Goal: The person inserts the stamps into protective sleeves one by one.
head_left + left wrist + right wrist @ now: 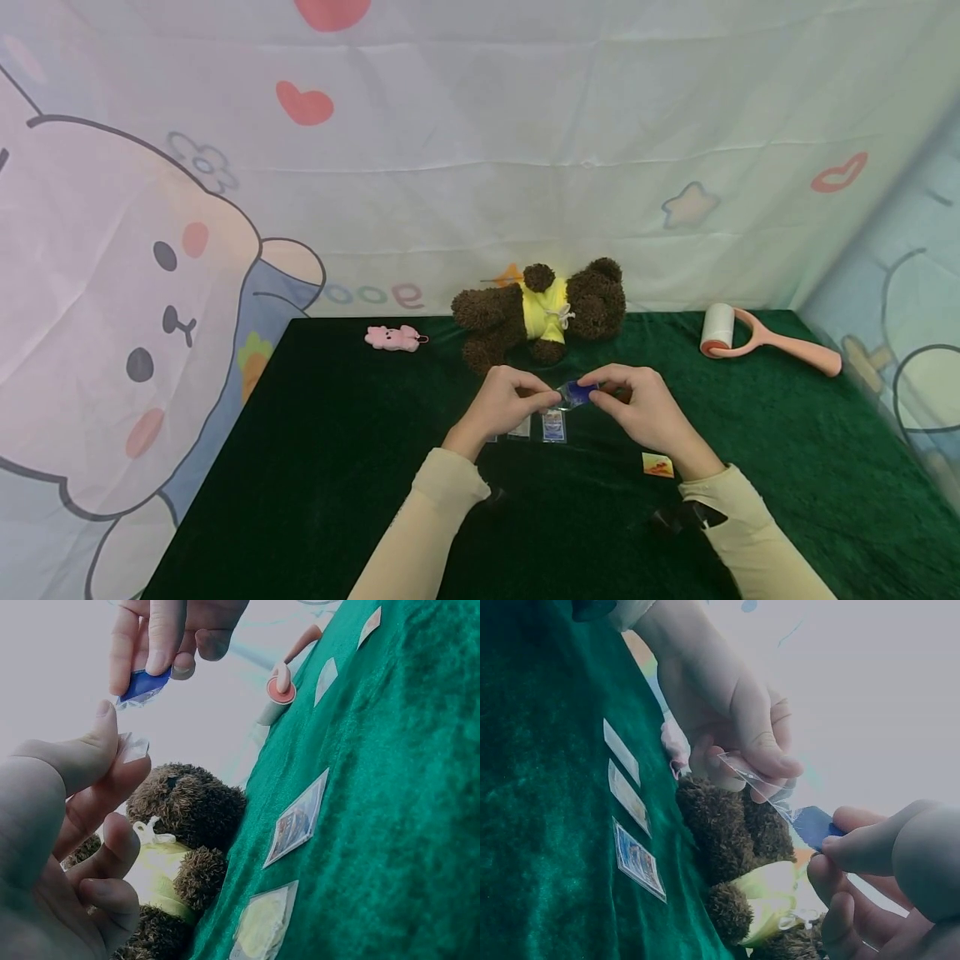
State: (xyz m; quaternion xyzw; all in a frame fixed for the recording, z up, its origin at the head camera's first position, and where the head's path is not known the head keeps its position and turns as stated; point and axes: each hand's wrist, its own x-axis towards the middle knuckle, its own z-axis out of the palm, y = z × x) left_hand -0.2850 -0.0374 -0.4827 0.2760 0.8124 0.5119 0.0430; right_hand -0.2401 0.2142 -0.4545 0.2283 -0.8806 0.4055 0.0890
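Thumb and fingers of my left hand (pixel 508 406) pinch one end of a small clear plastic sleeve (pixel 756 780). From the other side my right hand (pixel 637 406) pinches a small blue card (pixel 811 827) at the sleeve's other end, its edge overlapping the clear plastic. Both hands are raised above the green cloth, close together. Beneath them lie several sleeved cards in a row, among them a blue-patterned card (pixel 553 426) and a paler card (pixel 521 428). A loose yellow-orange card (pixel 657 465) lies by my right wrist.
Behind the hands a brown teddy bear (pixel 596 304) in a yellow top lies on its side. A pink plush toy (pixel 393 337) is at the back left, a lint roller (pixel 780 340) at the back right. A printed curtain (pixel 487 167) hangs behind the green cloth (pixel 322 467).
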